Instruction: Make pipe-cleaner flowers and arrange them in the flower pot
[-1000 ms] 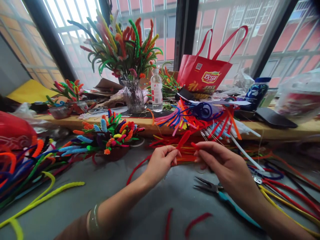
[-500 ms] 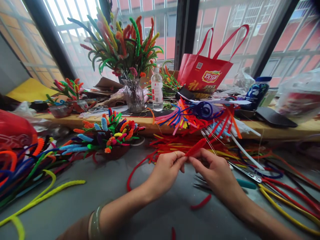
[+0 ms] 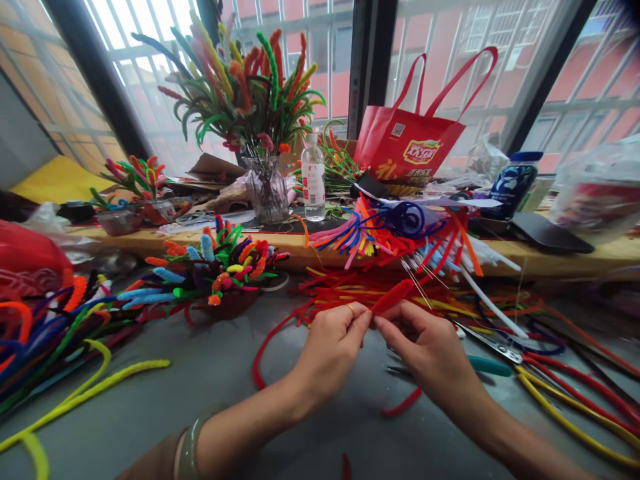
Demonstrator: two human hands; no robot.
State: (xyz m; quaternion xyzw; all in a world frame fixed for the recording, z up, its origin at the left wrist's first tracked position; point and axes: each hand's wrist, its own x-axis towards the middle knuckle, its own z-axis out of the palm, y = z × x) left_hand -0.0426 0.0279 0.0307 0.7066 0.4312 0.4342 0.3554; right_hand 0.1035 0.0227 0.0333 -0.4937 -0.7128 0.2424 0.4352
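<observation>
Both my hands meet above the grey table (image 3: 210, 407), pinching a red pipe cleaner piece (image 3: 395, 296) that points up and to the right. My left hand (image 3: 334, 347) grips its lower end between thumb and forefinger. Right beside it, my right hand (image 3: 425, 340) is closed on the same piece; its curled fingers are partly hidden. Under my right hand lie pliers with teal handles (image 3: 490, 365), their dark tips showing at its left. A short cut red pipe cleaner (image 3: 403, 404) lies on the table below, and another red bit (image 3: 346, 467) sits at the bottom edge.
Scissors (image 3: 493, 343) with yellow and red cords near them lie at right. Red pipe cleaners (image 3: 345, 287) and thin wires (image 3: 417, 283) are behind my hands. Multicoloured bundles (image 3: 215, 267) fill the left. On the wooden ledge stand a glass vase (image 3: 267, 193), water bottle (image 3: 313, 180) and red bag (image 3: 410, 143).
My hands stay pinched on the red pipe cleaner, with only slight shifts of the fingers. The rest of the scene looks the same.
</observation>
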